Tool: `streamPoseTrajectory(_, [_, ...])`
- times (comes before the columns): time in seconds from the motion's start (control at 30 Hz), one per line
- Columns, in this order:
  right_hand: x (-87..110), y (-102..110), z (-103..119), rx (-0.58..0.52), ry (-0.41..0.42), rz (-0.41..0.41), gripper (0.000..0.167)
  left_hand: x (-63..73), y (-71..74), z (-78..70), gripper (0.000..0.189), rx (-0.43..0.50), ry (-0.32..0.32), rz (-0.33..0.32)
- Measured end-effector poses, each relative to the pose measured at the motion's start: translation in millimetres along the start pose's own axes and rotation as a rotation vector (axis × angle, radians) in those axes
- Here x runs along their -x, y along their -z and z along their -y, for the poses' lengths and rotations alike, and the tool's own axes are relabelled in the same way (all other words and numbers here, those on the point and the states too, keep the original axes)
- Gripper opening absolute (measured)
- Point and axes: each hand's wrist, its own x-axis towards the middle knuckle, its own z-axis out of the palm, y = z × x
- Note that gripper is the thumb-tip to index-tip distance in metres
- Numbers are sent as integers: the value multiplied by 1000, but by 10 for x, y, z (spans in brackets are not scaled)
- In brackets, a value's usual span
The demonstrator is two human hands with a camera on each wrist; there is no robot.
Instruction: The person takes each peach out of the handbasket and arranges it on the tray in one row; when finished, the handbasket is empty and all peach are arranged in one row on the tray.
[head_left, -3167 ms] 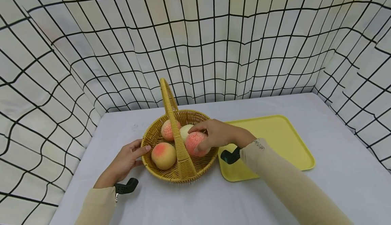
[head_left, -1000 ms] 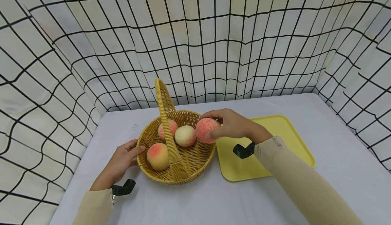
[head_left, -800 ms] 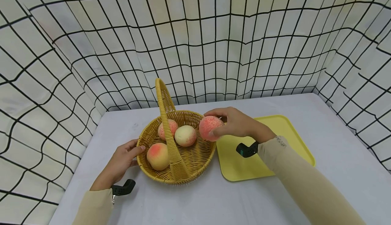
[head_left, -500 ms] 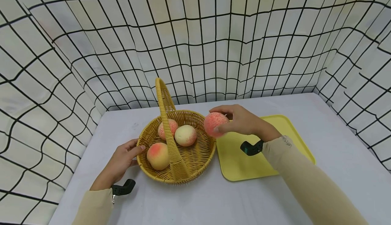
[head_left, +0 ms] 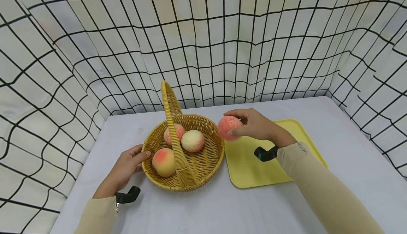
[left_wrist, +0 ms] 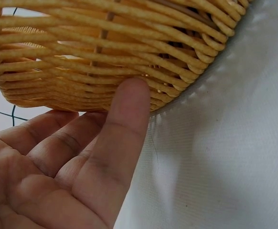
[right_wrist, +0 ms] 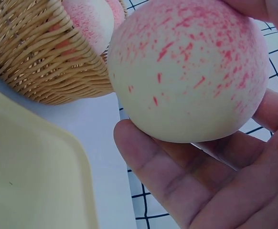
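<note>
My right hand [head_left: 259, 125] grips a pink speckled peach [head_left: 228, 128] and holds it up over the gap between the basket's right rim and the yellow tray [head_left: 248, 167]. In the right wrist view the peach [right_wrist: 187, 71] shows a pale underside, with the fingers curled round it. My left hand [head_left: 127, 165] holds the left rim of a wicker basket [head_left: 203, 177], thumb over the edge. Fingertips press its outer wall [left_wrist: 81, 52] in the left wrist view. Inside lie a yellow-red peach [head_left: 164, 162], a pale peach [head_left: 192, 141] and a pink peach [head_left: 178, 134], partly behind the handle [head_left: 173, 131].
A white cloth [head_left: 203, 213] covers the table. Black netting [head_left: 222, 50] over white sheets rises behind and on both sides. The basket's tall handle arches above the fruit. Each wrist carries a black camera mount [head_left: 265, 154].
My right hand has lifted the pink peach out of the basket and carried it right, beyond the rim. The basket has shifted and turned slightly left, with my left hand still on it.
</note>
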Motion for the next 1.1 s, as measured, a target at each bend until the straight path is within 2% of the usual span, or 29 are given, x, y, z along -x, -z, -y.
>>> streamPoseTrajectory(0.47, [29, 3, -126, -21, -60, -13, 61, 2, -11, -6, 59, 5, -2, -6])
streamPoseTrajectory(1.1, [24, -40, -338, -24, -88, -29, 61, -6, -13, 16, 60, -6, -2, -11])
